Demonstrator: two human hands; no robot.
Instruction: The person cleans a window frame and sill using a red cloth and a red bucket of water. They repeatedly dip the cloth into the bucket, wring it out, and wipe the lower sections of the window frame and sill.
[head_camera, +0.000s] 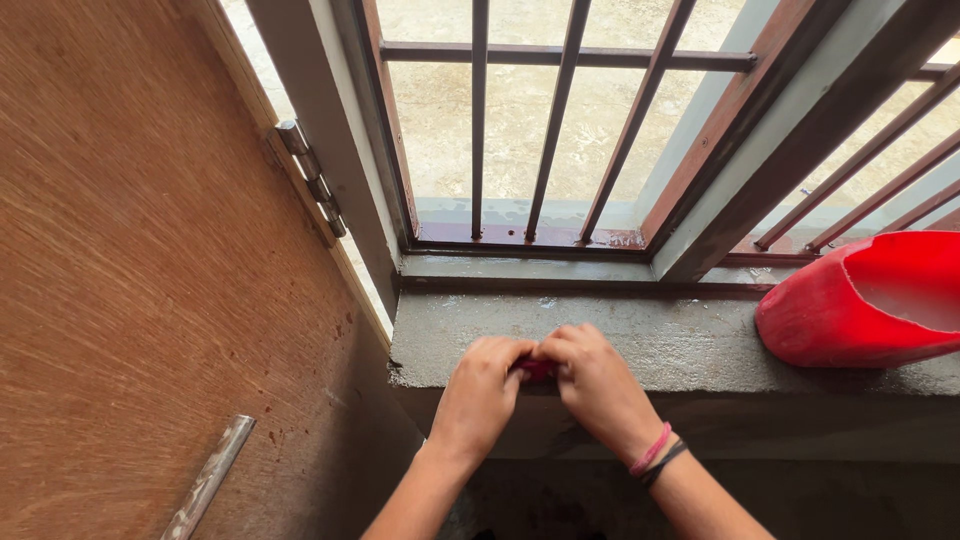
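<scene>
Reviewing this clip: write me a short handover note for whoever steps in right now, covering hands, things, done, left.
Left hand and right hand are together at the front edge of the grey concrete window sill, both pinching a small dark red thing, mostly hidden by fingers. A red plastic container lies tipped on the sill to the right, untouched. The brown wooden shutter stands open on the left.
Done: the pictures do not show.
Left: whatever the hands are doing with the small red thing is unfinished.
</scene>
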